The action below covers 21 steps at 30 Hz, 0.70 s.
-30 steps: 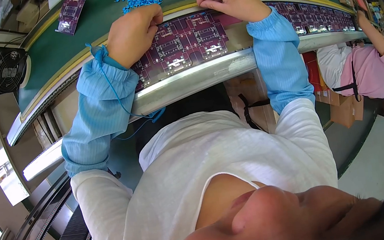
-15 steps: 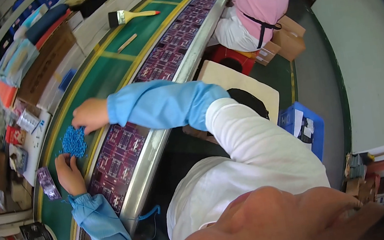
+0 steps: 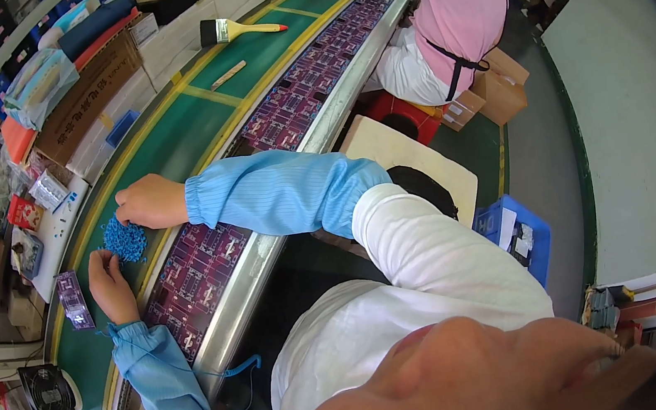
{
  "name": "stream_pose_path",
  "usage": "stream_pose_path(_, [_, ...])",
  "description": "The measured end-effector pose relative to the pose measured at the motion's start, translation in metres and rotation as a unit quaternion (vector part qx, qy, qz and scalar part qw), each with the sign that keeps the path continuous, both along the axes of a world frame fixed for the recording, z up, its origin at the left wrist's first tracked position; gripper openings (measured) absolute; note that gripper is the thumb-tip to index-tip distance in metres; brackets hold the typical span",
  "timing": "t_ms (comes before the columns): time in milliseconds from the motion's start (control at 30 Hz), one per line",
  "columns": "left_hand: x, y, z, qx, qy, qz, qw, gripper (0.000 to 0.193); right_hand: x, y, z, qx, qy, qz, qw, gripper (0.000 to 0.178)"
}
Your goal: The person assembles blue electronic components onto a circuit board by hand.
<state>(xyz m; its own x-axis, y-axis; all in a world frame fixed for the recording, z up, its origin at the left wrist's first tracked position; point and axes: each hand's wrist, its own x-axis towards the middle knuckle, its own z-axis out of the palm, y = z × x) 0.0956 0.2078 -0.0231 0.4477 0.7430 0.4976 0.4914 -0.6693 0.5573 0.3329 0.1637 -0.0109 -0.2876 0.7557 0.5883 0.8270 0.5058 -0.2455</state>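
Note:
A heap of small blue electronic components (image 3: 125, 238) lies on the green work surface (image 3: 162, 157). My right hand (image 3: 153, 202) is at the heap's far edge, fingers bent down and closed on the pieces there; their tips are partly hidden. On the near side my left hand (image 3: 111, 287) has its thumb and fingers curled together beside the heap. What it pinches, if anything, is too small to make out. A small purple circuit board (image 3: 74, 300) lies just left of my left hand. Purple circuit board panels (image 3: 196, 278) run in a row along the line beneath my right forearm.
A brush (image 3: 240, 28) and a small wooden stick (image 3: 228, 75) lie farther along the green surface. A metal rail (image 3: 247, 288) borders the boards. A co-worker in pink (image 3: 461, 18) sits at the far end. A black fan (image 3: 47, 394) stands at the near left.
The whole view has shifted slightly. Both hands stay at the blue heap; my left fingers have moved a little up along its near edge, and my right fingers remain bent at the far edge.

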Motion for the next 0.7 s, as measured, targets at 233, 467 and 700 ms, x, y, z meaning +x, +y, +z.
stream_pose_path(233, [-0.0001,-0.0001,0.0002,0.035,-0.019,-0.018,0.999,0.009,0.0002,-0.0009,0.0024,-0.018,0.042,0.008,0.999,0.009])
stream_pose_path(467, [0.001,-0.0023,0.0039,0.009,-0.015,-0.008,1.0,0.01,0.0033,-0.0007,0.003,-0.019,0.033,0.009,0.999,0.011])
stream_pose_path(700, [-0.0012,-0.0019,-0.0015,-0.003,-0.007,-0.009,1.0,0.01,0.0038,-0.0052,0.0049,-0.011,0.029,0.009,0.999,0.009])
